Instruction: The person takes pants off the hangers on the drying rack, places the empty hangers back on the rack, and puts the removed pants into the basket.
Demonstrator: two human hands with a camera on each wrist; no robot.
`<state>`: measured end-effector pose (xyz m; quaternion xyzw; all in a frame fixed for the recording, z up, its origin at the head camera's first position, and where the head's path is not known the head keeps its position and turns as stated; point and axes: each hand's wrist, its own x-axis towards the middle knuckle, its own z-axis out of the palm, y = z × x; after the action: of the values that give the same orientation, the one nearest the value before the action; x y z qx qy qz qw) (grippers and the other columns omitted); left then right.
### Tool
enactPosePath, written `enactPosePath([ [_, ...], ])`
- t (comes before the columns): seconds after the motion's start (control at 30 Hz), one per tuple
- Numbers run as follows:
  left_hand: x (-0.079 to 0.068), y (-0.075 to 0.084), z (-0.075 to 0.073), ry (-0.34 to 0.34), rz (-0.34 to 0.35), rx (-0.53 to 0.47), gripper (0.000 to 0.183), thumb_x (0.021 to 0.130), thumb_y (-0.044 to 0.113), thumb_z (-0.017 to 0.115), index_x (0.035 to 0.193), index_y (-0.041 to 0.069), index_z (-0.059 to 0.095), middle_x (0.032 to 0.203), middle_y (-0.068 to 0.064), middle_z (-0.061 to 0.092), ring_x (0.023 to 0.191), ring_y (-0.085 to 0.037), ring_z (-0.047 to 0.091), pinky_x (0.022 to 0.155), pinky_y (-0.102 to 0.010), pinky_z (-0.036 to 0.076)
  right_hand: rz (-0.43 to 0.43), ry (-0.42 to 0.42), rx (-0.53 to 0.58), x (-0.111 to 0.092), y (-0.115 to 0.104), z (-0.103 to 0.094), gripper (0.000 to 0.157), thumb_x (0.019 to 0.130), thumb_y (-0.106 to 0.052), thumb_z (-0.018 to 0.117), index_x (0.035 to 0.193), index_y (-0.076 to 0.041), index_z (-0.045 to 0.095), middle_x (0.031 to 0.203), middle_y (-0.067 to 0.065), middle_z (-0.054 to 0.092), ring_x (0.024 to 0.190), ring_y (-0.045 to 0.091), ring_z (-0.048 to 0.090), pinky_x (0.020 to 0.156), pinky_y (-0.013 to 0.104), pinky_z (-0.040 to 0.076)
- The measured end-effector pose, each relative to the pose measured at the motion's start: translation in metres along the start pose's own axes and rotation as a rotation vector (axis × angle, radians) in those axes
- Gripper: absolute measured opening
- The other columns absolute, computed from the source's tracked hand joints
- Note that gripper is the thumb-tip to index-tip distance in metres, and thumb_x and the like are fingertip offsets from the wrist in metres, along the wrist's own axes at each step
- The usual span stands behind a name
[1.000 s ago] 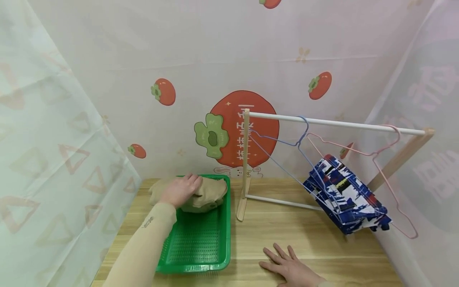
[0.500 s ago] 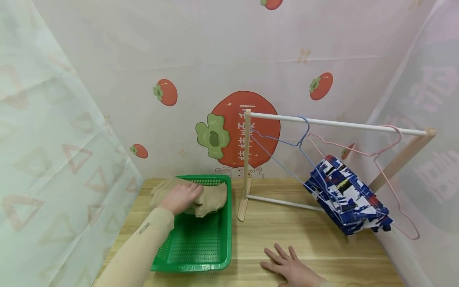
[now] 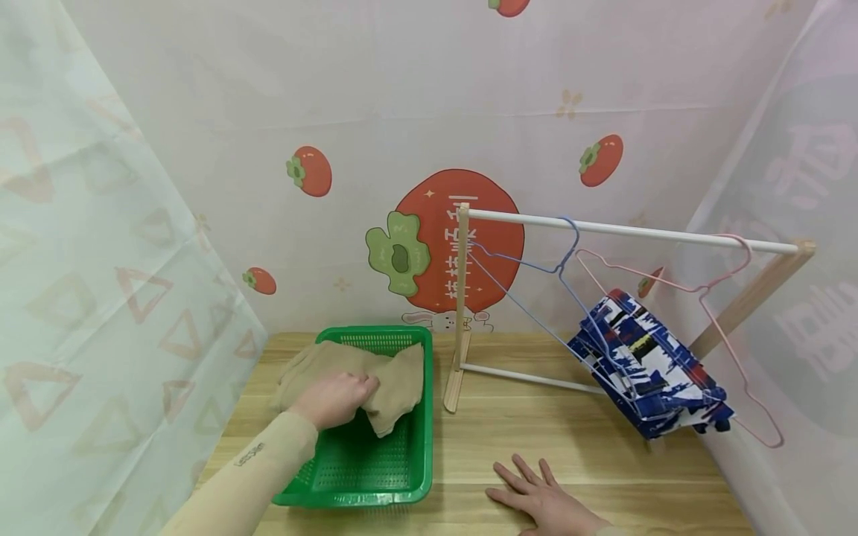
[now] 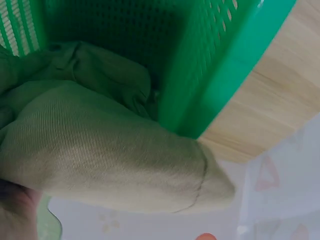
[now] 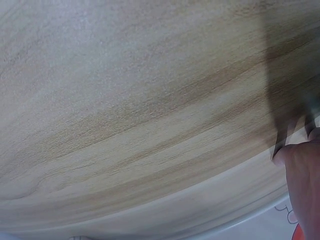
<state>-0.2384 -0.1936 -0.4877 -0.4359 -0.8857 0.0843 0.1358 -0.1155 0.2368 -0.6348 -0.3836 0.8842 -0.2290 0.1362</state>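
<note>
A beige cloth garment (image 3: 398,383) lies bunched over the back and left side of a green plastic basket (image 3: 424,432). My left hand (image 3: 335,398) grips a fold of it, fingers curled into the fabric. In the left wrist view the garment (image 4: 110,145) hangs across the basket's rim (image 4: 225,90), and only a bit of the hand (image 4: 20,210) shows at the lower left. My right hand (image 3: 546,499) rests on the table with its fingers spread, touching no object. The right wrist view catches part of that hand (image 5: 302,175) at its right edge.
Right of the basket stands a rack with a white rod (image 3: 643,232) and wooden posts. A blue hanger (image 3: 519,260) and a pink hanger (image 3: 727,335) hang from it. Blue-and-white patterned clothing (image 3: 646,357) hangs there, tilted. Printed curtains surround the wooden table (image 3: 523,424).
My left hand has drawn the beige garment toward the front, and more of the basket's back wall shows. One corner of the cloth now hangs lower inside. My right hand stays put.
</note>
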Motion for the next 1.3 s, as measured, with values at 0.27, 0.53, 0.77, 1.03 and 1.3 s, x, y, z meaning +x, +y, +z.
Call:
enactPosePath([
  [0.27, -0.005, 0.026, 0.0, -0.015, -0.03, -0.034, 0.022, 0.081, -0.002, 0.069, 0.087, 0.013, 0.056, 0.065, 0.003, 0.052, 0.049, -0.008, 0.044, 0.047, -0.028, 0.042, 0.001, 0.001, -0.008, 0.0, -0.002, -0.002, 0.074, 0.091, -0.064, 0.06, 0.156, -0.031, 0.044, 0.165, 0.014, 0.033, 0.144, 0.06, 0.024, 0.096, 0.089, 0.02],
  [0.53, -0.012, 0.038, 0.0, -0.175, -0.068, -0.216, 0.022, 0.082, 0.003, 0.073, 0.099, 0.012, 0.063, 0.068, 0.006, 0.055, 0.054, -0.005, 0.042, 0.051, -0.026, 0.043, -0.003, 0.004, -0.006, 0.0, -0.002, -0.001, 0.074, 0.091, -0.064, 0.06, 0.156, -0.031, 0.044, 0.165, 0.013, 0.032, 0.144, 0.059, 0.024, 0.096, 0.088, 0.02],
  [0.77, -0.01, 0.047, -0.008, -0.402, -0.157, -0.454, 0.018, 0.084, 0.009, 0.074, 0.092, 0.021, 0.063, 0.067, 0.013, 0.048, 0.058, -0.006, 0.041, 0.057, -0.024, 0.041, 0.009, -0.011, 0.003, 0.002, -0.003, -0.002, 0.073, 0.092, -0.064, 0.06, 0.156, -0.033, 0.044, 0.166, 0.013, 0.032, 0.145, 0.059, 0.024, 0.097, 0.089, 0.018],
  [1.03, -0.011, 0.05, -0.006, -0.49, -0.147, -0.559, 0.006, 0.09, 0.007, 0.071, 0.09, 0.012, 0.073, 0.077, 0.009, 0.063, 0.066, -0.005, 0.055, 0.063, -0.023, 0.049, -0.001, 0.001, -0.004, 0.001, -0.001, 0.0, 0.073, 0.092, -0.063, 0.06, 0.156, -0.032, 0.044, 0.165, 0.014, 0.033, 0.144, 0.06, 0.024, 0.096, 0.089, 0.019],
  [1.3, -0.016, 0.046, 0.015, -0.605, -0.208, -0.556, 0.004, 0.091, 0.02, 0.075, 0.089, 0.016, 0.076, 0.082, 0.008, 0.068, 0.069, -0.007, 0.059, 0.064, -0.029, 0.053, -0.017, 0.016, -0.015, 0.0, -0.001, -0.001, 0.073, 0.092, -0.062, 0.06, 0.156, -0.031, 0.044, 0.165, 0.015, 0.033, 0.144, 0.059, 0.025, 0.095, 0.088, 0.021],
])
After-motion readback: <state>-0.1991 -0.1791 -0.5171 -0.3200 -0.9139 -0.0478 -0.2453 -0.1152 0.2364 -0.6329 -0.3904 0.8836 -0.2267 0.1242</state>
